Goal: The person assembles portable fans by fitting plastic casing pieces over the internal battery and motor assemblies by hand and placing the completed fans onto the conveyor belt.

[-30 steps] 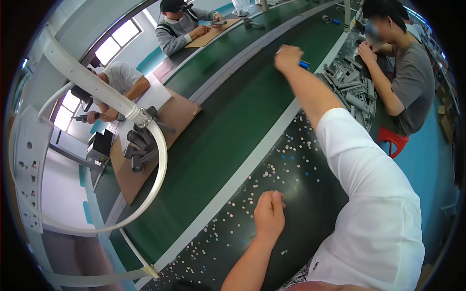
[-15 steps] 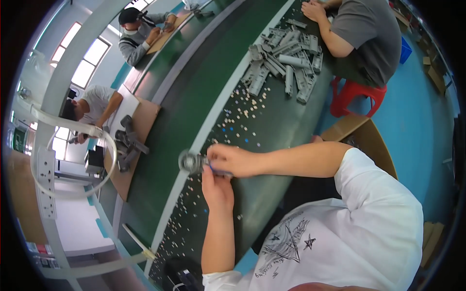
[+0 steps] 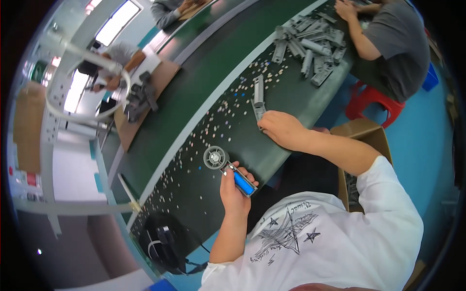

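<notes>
My left hand (image 3: 235, 190) is closed around the handle of a small grey handheld fan (image 3: 215, 157). The fan's round, spoked head points away from me, and its handle lies uncovered, with a blue cylindrical battery (image 3: 243, 183) inside. Farther off and to the right, my right hand (image 3: 282, 129) has its fingers closed on the near end of a grey plastic shell piece (image 3: 257, 113), low over the bench. Another long grey shell piece (image 3: 259, 91) adjoins its far end; whether the two are joined I cannot tell.
Small pale and blue bits (image 3: 225, 104) are scattered along the dark green bench. A heap of grey shells (image 3: 313, 43) lies at the far right, near a seated co-worker (image 3: 395, 43). A cardboard box (image 3: 361, 128) stands at my right, a black object with cables (image 3: 162, 242) at the near left.
My hands were together at the fan; the right one has moved off to the right, onto a grey shell piece. The fan has turned, showing the blue battery. The whole view has shifted.
</notes>
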`<state>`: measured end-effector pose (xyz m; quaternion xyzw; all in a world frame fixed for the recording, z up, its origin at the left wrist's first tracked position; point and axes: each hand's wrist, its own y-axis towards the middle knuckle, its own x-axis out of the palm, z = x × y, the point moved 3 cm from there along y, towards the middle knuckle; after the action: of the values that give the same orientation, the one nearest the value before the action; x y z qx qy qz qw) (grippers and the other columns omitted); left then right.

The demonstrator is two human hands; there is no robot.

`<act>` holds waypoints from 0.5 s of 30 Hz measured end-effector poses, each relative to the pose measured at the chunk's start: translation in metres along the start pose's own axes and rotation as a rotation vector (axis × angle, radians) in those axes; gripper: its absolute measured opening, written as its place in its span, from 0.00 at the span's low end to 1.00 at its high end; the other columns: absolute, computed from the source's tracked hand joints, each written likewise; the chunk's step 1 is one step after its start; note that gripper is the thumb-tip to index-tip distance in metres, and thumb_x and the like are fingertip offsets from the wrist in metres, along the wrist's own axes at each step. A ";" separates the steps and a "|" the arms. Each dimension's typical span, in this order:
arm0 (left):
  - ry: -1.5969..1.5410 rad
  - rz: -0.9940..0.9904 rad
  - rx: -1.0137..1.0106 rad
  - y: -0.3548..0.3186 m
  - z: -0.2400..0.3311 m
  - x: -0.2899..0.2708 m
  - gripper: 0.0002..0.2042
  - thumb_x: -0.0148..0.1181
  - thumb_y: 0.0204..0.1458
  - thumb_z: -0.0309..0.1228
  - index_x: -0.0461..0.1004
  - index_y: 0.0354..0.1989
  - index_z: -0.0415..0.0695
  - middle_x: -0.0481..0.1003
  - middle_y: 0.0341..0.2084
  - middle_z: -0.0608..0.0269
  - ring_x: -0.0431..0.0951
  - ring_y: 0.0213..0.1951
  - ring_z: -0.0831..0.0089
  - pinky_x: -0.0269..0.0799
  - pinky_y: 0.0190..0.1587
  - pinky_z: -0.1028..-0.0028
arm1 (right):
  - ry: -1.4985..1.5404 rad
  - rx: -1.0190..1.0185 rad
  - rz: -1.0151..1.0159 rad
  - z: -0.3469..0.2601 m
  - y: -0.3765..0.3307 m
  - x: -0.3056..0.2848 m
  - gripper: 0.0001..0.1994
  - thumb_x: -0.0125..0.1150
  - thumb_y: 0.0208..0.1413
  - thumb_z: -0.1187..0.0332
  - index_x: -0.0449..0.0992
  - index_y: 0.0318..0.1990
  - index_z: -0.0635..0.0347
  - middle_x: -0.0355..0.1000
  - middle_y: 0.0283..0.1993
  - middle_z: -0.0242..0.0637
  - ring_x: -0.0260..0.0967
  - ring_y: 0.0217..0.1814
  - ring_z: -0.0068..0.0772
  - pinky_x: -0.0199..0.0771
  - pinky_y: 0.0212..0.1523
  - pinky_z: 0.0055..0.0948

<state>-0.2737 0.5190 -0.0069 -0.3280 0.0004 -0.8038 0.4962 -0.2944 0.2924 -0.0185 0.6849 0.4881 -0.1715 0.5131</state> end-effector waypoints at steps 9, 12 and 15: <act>-0.135 0.004 0.093 -0.014 -0.003 -0.021 0.17 0.39 0.65 0.41 0.65 0.50 0.39 0.70 0.29 0.61 0.72 0.27 0.70 0.71 0.26 0.71 | 1.458 0.750 0.326 0.003 0.005 -0.011 0.11 0.54 0.59 0.71 0.75 0.48 0.60 0.69 0.45 0.34 0.69 0.45 0.25 0.73 0.45 0.24; -0.203 -0.052 0.050 -0.015 -0.001 -0.023 0.24 0.34 0.65 0.49 0.65 0.52 0.39 0.70 0.29 0.62 0.70 0.25 0.71 0.66 0.22 0.72 | 0.886 0.774 0.167 0.019 -0.001 -0.011 0.10 0.54 0.57 0.72 0.75 0.46 0.61 0.68 0.45 0.33 0.68 0.44 0.24 0.72 0.42 0.22; -0.195 -0.087 0.065 -0.019 -0.005 -0.027 0.29 0.32 0.64 0.53 0.64 0.55 0.38 0.70 0.29 0.61 0.69 0.24 0.72 0.66 0.21 0.72 | 0.252 0.536 0.194 0.008 -0.001 -0.020 0.12 0.56 0.55 0.70 0.75 0.46 0.60 0.69 0.46 0.35 0.67 0.45 0.31 0.70 0.44 0.28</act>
<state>-0.2834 0.5481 -0.0187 -0.3878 -0.0883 -0.7887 0.4688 -0.3020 0.2755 -0.0081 0.8552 0.4174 -0.1580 0.2634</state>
